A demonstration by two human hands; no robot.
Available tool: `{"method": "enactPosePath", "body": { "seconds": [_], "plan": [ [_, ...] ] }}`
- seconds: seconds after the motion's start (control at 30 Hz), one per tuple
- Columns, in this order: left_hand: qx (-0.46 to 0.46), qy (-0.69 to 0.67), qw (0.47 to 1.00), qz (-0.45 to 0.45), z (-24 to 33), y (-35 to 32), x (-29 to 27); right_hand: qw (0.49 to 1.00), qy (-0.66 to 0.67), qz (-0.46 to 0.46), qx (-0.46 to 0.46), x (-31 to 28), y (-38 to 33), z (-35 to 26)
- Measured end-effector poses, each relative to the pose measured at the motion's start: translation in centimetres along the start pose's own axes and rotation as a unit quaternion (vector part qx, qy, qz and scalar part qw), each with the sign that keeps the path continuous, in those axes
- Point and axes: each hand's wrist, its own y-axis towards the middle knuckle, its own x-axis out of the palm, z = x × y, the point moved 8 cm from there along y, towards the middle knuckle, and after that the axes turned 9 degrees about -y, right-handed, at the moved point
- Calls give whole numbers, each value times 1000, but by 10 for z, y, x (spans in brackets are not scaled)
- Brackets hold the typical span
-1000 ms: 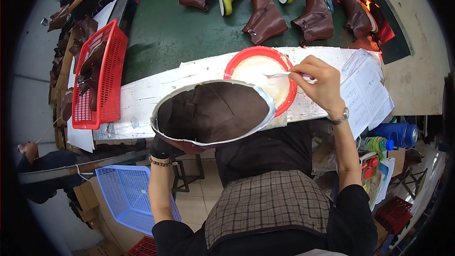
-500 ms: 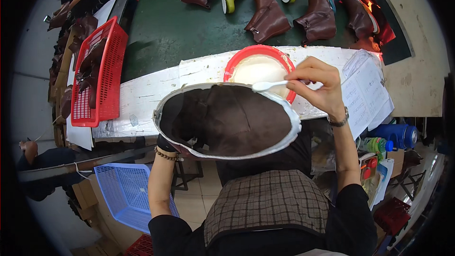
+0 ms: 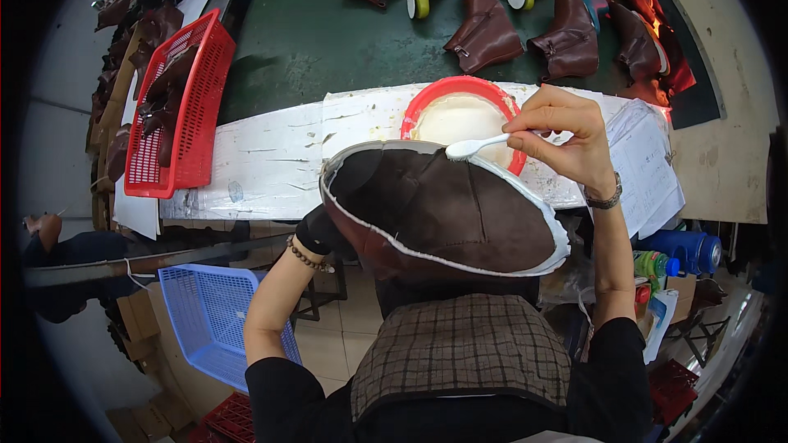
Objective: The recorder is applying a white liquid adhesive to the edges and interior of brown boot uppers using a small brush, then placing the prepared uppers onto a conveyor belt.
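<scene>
- Since half a second ago, the brush (image 3: 476, 146) tip has come from over the red bowl (image 3: 427, 102) onto the top edge of the brown leather piece (image 3: 443, 209), and that piece has risen closer to the camera.
- Right hand (image 3: 566, 139): fingers (image 3: 525, 125) pressed together in a pinch on the white brush handle, just beyond the leather piece's upper right edge; a bracelet sits on the wrist.
- Brush: white bristle end touching the leather piece's pale rim, near the bowl's front lip.
- Left hand (image 3: 316, 234): under the leather piece's left edge, mostly hidden; whether its fingers are spread or closed cannot be told. A bead bracelet shows on the wrist.
- Leather piece: held up between the person's chest and the bench (image 3: 271, 156), dark suede side up, covering the bowl's near side.
- Red bowl: on the white-covered bench just beyond the leather piece, holding pale paste.
- Red basket (image 3: 176, 111): well left of the leather piece, holding brown pieces.
- Brown boots (image 3: 484, 29): beyond the bowl on green matting.
- Blue basket (image 3: 209, 324): below left, on the floor.
</scene>
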Motion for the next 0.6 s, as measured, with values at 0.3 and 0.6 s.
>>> {"method": "enactPosePath", "body": {
  "seconds": [0.3, 0.6],
  "plan": [
    [-80, 94, 992, -25, -18, -23, -3, 994, 7, -97, -58, 29, 36, -6],
    [-149, 214, 964, -55, 2, -40, -16, 995, 29, -18, -91, 44, 65, -9]
  ]
}}
